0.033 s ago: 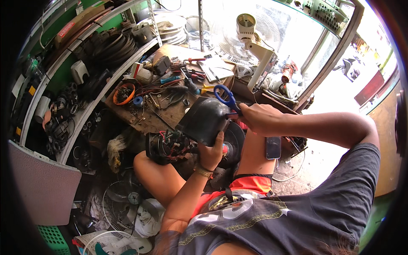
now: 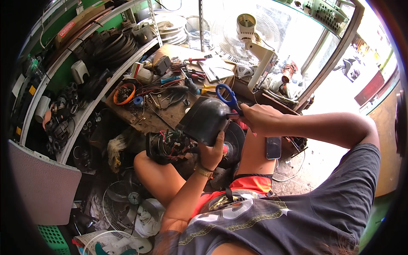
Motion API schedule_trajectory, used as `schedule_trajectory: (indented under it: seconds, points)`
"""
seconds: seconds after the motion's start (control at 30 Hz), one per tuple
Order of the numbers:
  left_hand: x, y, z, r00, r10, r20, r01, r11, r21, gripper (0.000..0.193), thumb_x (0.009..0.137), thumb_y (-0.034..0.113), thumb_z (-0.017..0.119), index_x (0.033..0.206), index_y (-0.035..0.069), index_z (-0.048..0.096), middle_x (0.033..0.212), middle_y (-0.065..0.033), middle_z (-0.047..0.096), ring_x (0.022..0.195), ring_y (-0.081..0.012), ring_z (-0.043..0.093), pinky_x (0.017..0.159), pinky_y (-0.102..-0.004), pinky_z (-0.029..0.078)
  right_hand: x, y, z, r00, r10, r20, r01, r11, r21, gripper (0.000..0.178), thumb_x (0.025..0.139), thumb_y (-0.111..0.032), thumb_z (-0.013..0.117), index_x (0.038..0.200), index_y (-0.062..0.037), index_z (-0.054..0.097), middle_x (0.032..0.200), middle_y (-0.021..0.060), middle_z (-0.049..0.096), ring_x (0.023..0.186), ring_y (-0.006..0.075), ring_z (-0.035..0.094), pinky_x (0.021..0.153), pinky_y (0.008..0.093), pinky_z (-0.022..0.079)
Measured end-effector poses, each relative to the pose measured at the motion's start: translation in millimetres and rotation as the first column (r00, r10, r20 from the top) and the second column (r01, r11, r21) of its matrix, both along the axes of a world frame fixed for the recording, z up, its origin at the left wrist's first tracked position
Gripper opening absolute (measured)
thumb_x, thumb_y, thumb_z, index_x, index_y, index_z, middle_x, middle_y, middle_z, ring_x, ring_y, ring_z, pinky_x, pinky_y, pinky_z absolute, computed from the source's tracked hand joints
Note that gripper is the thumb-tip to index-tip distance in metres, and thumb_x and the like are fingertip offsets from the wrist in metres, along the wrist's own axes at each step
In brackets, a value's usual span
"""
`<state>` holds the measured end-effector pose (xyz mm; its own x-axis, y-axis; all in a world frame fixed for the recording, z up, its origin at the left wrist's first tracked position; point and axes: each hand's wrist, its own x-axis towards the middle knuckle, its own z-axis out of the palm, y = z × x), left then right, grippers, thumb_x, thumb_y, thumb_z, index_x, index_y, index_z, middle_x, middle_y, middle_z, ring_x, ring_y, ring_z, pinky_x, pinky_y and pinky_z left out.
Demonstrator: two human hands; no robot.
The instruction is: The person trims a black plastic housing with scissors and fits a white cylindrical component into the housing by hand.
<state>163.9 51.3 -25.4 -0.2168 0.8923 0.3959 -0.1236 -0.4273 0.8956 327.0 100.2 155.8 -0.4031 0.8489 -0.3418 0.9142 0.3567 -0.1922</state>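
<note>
My left hand (image 2: 212, 154) grips a rounded black plastic cover (image 2: 205, 120) from below, fingers along its near side. At the cover's right edge, my right hand (image 2: 260, 117) is closed around a pair of scissors (image 2: 230, 97). The blue finger loops stick up beyond the fist, and the blades are mostly hidden. A short dark piece (image 2: 233, 115) shows between this fist and the cover; I cannot make out what it is. Beside the cover, above my left knee, sits an open black housing (image 2: 163, 148) with coloured wires. A round black base (image 2: 234, 142) lies behind my left hand.
Pliers, screwdrivers and an orange bowl (image 2: 124, 93) of small parts crowd the wooden worktable (image 2: 146, 121). A white fan (image 2: 257, 55) stands at the back. Shelves (image 2: 106, 78) of parts line the left. A phone (image 2: 273, 147) rests on my right thigh; fan grilles (image 2: 114, 204) lie at lower left.
The scissors' blue loops have shifted slightly to the right with my right hand. The cover and my left hand stay nearly in place.
</note>
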Motion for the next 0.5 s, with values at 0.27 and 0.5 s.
schedule_trajectory:
  seconds: [0.27,0.5]
  points:
    - [-8,8,-4,0.996,0.021,-0.083,-0.016,0.997,0.07,0.033,0.093,0.009,0.068,0.119,-0.008,0.056,0.116,-0.016,0.065,0.101,-0.0233,0.066,0.088,-0.0356,0.052,13,11,-28,0.976,-0.033,-0.217,0.015,0.996,-0.083,0.05,0.103,-0.053,0.043,0.101,-0.0057,0.06,0.07,0.012,0.066,0.073,0.0333,0.069,0.066,0.0447,0.052]
    - [-19,2,24,0.993,-0.098,-0.07,0.094,0.994,-0.058,0.032,0.093,0.01,0.07,0.117,-0.007,0.059,0.113,-0.0121,0.067,0.099,-0.0199,0.065,0.086,-0.0336,0.052,7,24,1,0.989,0.146,-0.029,-0.142,0.985,0.093,0.038,0.101,-0.042,0.052,0.106,-0.0061,0.062,0.074,0.0141,0.067,0.081,0.0365,0.069,0.069,0.0481,0.051]
